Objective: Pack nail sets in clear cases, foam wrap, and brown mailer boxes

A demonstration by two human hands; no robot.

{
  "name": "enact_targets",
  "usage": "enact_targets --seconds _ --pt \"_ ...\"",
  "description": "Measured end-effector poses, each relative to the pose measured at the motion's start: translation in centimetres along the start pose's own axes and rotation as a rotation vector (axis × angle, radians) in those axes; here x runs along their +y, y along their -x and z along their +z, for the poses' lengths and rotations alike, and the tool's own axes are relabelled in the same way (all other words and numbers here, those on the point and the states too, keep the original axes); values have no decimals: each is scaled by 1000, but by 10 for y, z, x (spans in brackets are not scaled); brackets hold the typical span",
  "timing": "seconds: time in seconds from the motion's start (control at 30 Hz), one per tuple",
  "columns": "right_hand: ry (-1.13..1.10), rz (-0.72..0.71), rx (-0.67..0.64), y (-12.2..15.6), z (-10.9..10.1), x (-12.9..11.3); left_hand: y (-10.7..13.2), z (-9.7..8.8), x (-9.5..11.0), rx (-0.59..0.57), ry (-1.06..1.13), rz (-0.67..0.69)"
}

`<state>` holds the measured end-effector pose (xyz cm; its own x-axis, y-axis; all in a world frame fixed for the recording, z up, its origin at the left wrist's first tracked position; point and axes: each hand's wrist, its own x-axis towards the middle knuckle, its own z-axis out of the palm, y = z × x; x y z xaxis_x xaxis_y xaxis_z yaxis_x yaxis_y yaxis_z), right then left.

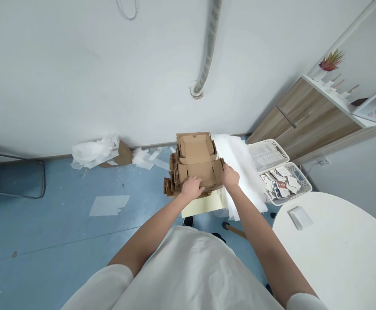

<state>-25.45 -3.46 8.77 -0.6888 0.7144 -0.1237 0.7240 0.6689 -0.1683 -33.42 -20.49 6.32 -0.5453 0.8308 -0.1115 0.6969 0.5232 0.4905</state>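
A stack of flattened brown cardboard boxes (198,151) lies before me, the top one unfolded with side flaps and slots showing. My left hand (192,188) rests on the near edge of the top box, its fingers laid over the cardboard and its thumb apart. At the right edge of the same box, my right hand (229,175) is closed around a folded flap, with the fingertips partly hidden. Beneath the stack's near side a pale yellow sheet (202,206) sticks out. White foam sheets (242,172) lie just right of the stack, beside my right hand.
Two white plastic baskets (308,188) stand to the right, one holding many printed cards. A round white table (343,245) with a small clear packet (300,217) is at lower right. A wooden cabinet (317,116) stands behind. Crumpled white wrapping (94,151) lies along the wall.
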Motion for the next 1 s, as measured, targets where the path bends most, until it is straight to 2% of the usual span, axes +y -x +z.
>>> enact_targets --seconds 0.1,0.3,0.37,0.47,0.53,0.6,0.67,0.8,0.9,1.0 --pt "-117 48 -11 1 -5 -1 0 0 -3 18 26 38" --pt "-569 161 29 3 -11 9 0 -7 -5 35 31 138" --pt "-657 161 66 7 -12 12 -2 -10 -6 21 0 165" --pt "-545 79 294 22 -13 11 -6 -13 -7 9 -53 192" --pt "-373 -56 428 39 -12 7 -8 -12 -8 22 -68 212" --pt "-211 -254 319 58 -8 0 -9 -11 -8 54 -64 229" --pt "-59 -351 210 74 0 -5 -9 -11 -8 85 -53 230" --pt "15 -220 61 84 18 -7 -7 -16 -6 146 -27 233" --pt "-180 -108 -65 79 19 2 -5 -23 -3 225 -4 267" --pt "-637 -64 -64 71 3 14 -1 -28 0 302 21 301"
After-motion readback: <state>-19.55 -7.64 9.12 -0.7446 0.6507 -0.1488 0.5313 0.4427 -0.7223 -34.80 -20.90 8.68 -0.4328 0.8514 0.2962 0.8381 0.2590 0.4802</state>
